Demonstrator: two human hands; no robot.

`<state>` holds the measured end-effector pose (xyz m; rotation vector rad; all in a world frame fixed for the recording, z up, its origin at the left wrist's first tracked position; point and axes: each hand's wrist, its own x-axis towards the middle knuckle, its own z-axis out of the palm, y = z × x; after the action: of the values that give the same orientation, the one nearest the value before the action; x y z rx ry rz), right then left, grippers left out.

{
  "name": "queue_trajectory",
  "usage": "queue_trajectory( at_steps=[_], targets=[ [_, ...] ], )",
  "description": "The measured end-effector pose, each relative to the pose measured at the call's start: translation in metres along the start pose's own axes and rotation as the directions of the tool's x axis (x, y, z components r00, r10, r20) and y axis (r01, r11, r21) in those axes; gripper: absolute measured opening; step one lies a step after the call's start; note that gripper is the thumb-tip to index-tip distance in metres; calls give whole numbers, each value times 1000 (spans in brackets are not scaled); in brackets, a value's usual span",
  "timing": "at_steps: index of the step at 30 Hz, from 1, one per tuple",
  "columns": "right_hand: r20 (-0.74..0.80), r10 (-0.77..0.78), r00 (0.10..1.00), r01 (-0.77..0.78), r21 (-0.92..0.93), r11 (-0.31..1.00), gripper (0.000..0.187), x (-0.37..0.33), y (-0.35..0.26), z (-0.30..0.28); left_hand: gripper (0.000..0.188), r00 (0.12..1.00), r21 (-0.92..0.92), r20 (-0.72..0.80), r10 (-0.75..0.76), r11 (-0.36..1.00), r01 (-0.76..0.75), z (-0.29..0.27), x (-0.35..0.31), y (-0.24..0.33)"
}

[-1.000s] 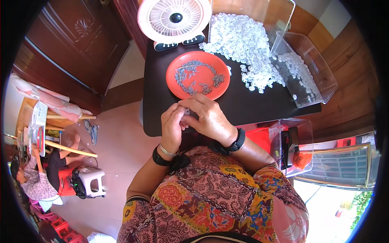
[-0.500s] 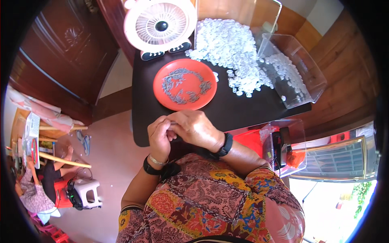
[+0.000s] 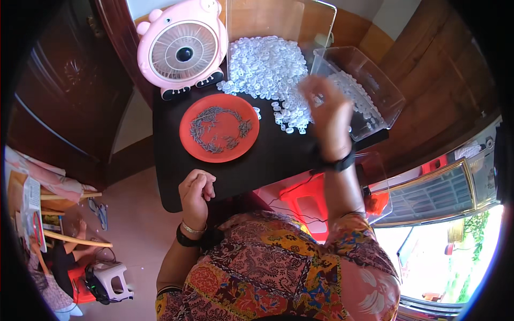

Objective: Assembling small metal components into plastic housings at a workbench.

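Observation:
My left hand (image 3: 196,192) is at the table's front edge, fingers curled in; whatever they may hold is hidden. My right hand (image 3: 332,115) reaches out over the table between a heap of small clear-white plastic pieces with holes (image 3: 267,64) and a clear plastic box (image 3: 388,91). Motion smears its fingers, so I cannot tell whether it holds one of the pieces. Just beyond my left hand lies a red plate (image 3: 219,128), with many small grey metal pins or screws (image 3: 209,115) spread in a rough ring.
A pink pig-shaped fan (image 3: 184,53) stands at the back left of the dark table (image 3: 278,155). Behind the heap rises a clear panel (image 3: 278,16). A red stool (image 3: 308,206) is under the right side. At far left another person sits by a white stool (image 3: 112,281).
My hands, together in front of the plate before, are now apart. The right has swung away to the right and forward, while the left stays near the table edge. The whole view has shifted.

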<state>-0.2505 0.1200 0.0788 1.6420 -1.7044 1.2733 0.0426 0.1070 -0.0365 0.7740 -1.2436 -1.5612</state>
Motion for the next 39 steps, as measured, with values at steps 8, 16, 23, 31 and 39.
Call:
queue_trajectory(
  at_steps=[8, 16, 23, 31, 39],
  targets=[
    [-15, -123, 992, 107, -388, 915, 37, 33, 63, -23, 37, 998, 64, 68, -14, 998, 9, -3, 6, -6],
    [573, -8, 820, -2, 16, 1000, 14, -30, 62, 42, 43, 992, 43, -49, -113, 992, 115, 4, 14, 11],
    [597, -210, 774, 323, -87, 942, 9, -44, 77, 76, 36, 989, -73, -101, -104, 993, 97, -5, 20, 1],
    [589, -225, 776, 352, -109, 930, 9, -44, 73, 72, 31, 982, -53, -188, -35, 998, 26, -45, -18, 15],
    [582, -197, 789, 195, 67, 978, 8, -32, 47, 66, 29, 986, -11, -154, -65, 998, 65, -41, -22, 15]
  ],
)
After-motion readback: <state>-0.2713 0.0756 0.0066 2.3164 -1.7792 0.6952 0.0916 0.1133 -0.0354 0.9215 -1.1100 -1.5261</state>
